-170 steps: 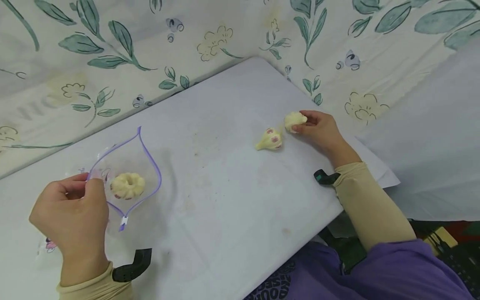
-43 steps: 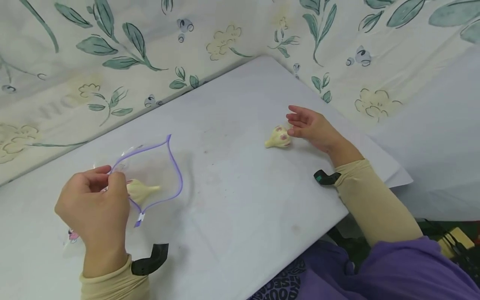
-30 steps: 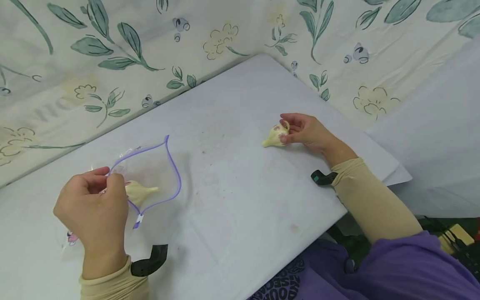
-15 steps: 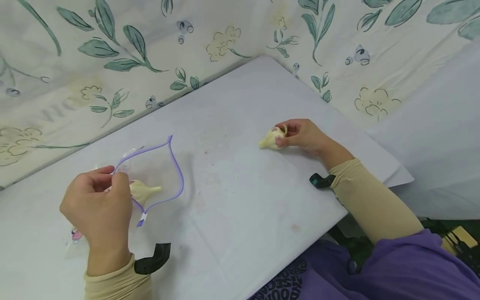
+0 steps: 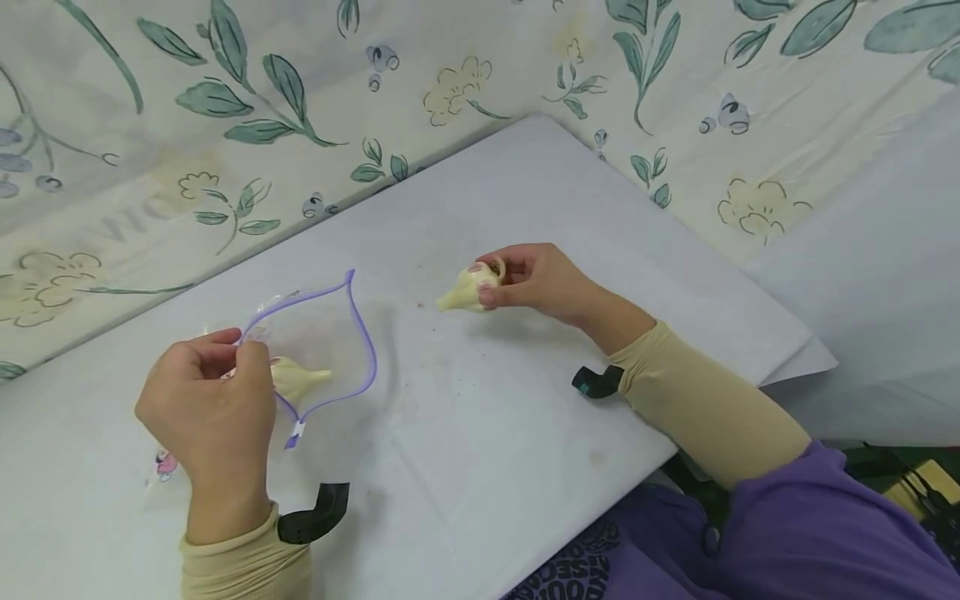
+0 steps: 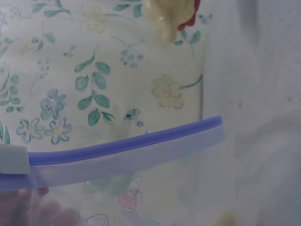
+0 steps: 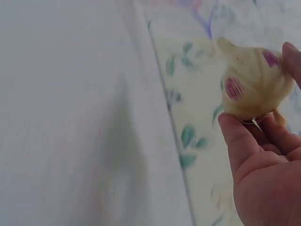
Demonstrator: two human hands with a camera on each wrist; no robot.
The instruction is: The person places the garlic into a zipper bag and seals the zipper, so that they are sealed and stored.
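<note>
My left hand (image 5: 213,400) pinches the rim of a clear zip bag (image 5: 369,354), whose purple-edged mouth gapes toward the right. Inside it lies a pale garlic bulb (image 5: 298,381), stem pointing right, partly hidden behind my thumb. Right of the bag, my right hand (image 5: 551,287) holds another garlic bulb (image 5: 467,288) between thumb and fingers, raised over the table with its stem to the left. Purple patches and a small loop show on this bulb. In the right wrist view the held bulb (image 7: 256,82) is gripped from its base. The left wrist view shows the bag's purple zip (image 6: 127,145) close up.
A white table (image 5: 465,467) lies beneath both hands, with small specks on it. Behind its far edge hangs a cloth with leaves and flowers (image 5: 450,92). A white sheet (image 5: 862,250) covers the right side.
The pale bulb held earlier is gone from the right side; a stemmed bulb now shows in the bag. My right hand has gripped the remaining table bulb, lifted it and moved left.
</note>
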